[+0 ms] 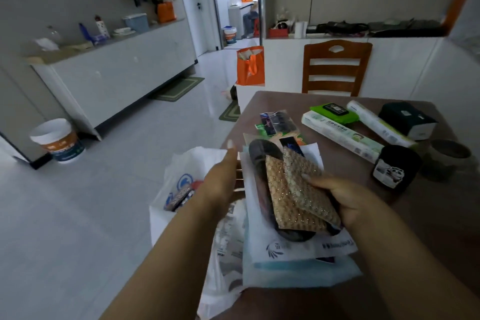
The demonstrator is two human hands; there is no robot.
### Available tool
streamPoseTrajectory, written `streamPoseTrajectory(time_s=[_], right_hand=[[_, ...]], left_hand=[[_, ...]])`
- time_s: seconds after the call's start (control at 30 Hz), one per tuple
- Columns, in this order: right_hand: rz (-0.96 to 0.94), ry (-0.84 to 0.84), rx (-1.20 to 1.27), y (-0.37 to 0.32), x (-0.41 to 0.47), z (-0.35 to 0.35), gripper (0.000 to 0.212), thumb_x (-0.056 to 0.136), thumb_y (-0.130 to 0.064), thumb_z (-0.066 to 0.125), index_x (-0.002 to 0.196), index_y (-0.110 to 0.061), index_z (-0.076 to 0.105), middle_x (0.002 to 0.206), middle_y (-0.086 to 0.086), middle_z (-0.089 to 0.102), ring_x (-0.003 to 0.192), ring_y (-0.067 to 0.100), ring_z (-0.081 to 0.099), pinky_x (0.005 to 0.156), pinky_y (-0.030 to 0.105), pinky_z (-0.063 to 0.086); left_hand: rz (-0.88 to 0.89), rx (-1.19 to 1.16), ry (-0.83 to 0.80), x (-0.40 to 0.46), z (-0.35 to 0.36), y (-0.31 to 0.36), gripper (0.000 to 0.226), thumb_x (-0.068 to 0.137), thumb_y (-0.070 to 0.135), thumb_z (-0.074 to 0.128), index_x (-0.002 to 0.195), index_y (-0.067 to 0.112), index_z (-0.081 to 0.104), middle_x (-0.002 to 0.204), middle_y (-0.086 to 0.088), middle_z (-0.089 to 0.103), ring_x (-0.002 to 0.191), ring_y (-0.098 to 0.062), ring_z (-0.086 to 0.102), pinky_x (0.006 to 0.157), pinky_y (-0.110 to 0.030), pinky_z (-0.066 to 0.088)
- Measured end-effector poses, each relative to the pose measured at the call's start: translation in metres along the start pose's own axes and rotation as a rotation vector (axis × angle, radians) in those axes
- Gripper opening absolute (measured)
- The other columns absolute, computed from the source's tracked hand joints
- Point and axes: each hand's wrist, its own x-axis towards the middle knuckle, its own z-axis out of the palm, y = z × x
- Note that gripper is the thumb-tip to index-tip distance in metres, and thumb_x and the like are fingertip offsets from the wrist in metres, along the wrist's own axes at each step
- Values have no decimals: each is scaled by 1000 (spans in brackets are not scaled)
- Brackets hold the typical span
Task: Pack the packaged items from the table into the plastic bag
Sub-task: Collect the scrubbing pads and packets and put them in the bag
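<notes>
My right hand [345, 202] grips a stack of packaged items at the table's near-left corner: two glittery tan scouring pads [293, 189] on top, a dark round item [262, 156] under them, and flat white packets [291, 257] beneath. My left hand [223, 179] lies flat against the stack's left side, fingers straight. A white plastic bag [179, 182] with a blue logo hangs open left of the table, with a few small packets [179, 197] inside it. More small colourful packets [278, 122] lie on the brown table [428, 228] just beyond the stack.
On the table lie a long white-green box [342, 135], a green wipes pack [335, 112], a white roll [379, 125], a black-white box [407, 119], a black cup [394, 166] and a dark bowl [449, 156]. A wooden chair [335, 67] stands behind. An orange bag [250, 65] and buckets sit on the floor.
</notes>
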Motion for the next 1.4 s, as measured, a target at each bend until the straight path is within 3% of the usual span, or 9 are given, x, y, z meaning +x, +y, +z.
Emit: streamPoseTrajectory(time_s=[0.07,0.27,0.33,0.47,0.7,0.87,1.03,1.17,1.4], right_hand=[[98,-30,27,12,2,13,21,61,-16,72,75,-3,78,81,18,76,67,30,73,66,40,58],[282,-81,-27,56,9,49,20,57,-11,70,70,3,77,72,20,74,59,29,72,55,33,57],[278,-25,-28,67,12,54,12,62,-7,68,66,1,76,66,18,73,53,27,71,49,29,55],[271,36,13,74,23,51,54,96,-10,45,50,1,71,47,14,67,38,19,65,31,20,46],[174,226,-42,46,51,41,25,89,-21,60,82,1,69,67,15,73,63,27,69,59,29,57],[341,90,-424,47,55,47,17,78,-19,71,83,-3,67,68,9,74,76,25,65,68,30,51],[186,288,-161,36,75,50,18,89,-19,63,87,-1,64,83,14,64,75,24,59,69,31,49],[328,223,-326,43,86,71,21,91,-18,60,76,-3,63,53,8,68,68,21,58,58,28,50],[159,309,-54,63,93,111,45,89,-29,65,125,-5,55,121,16,61,99,34,62,71,42,58]], left_hand=[[32,13,115,2,-21,-3,59,97,56,29,90,13,68,91,-12,71,81,-25,65,67,-32,50],[-61,107,129,16,-71,-18,70,93,62,32,101,1,66,110,-22,66,93,-29,65,91,-37,51],[-114,179,125,19,-81,-22,80,87,70,30,88,0,68,96,-22,67,88,-33,65,91,-39,50],[-197,321,73,23,-95,-26,82,84,77,18,86,9,64,87,-13,67,74,-29,66,69,-33,51],[-307,729,-16,27,-98,-23,98,77,82,2,118,12,57,99,-5,69,56,-21,70,62,-29,41],[-345,966,-68,26,-105,-17,91,67,89,4,69,14,56,36,4,51,44,-16,40,48,-23,28],[-269,963,-170,22,-115,-7,96,71,87,3,56,14,63,41,-1,43,39,-14,29,43,-21,25],[-211,901,-376,13,-118,5,105,76,84,0,53,7,68,48,-7,50,43,-14,31,46,-23,27],[-117,867,-431,1,-115,16,98,87,71,1,48,8,65,54,-11,43,50,-17,34,57,-26,35]])
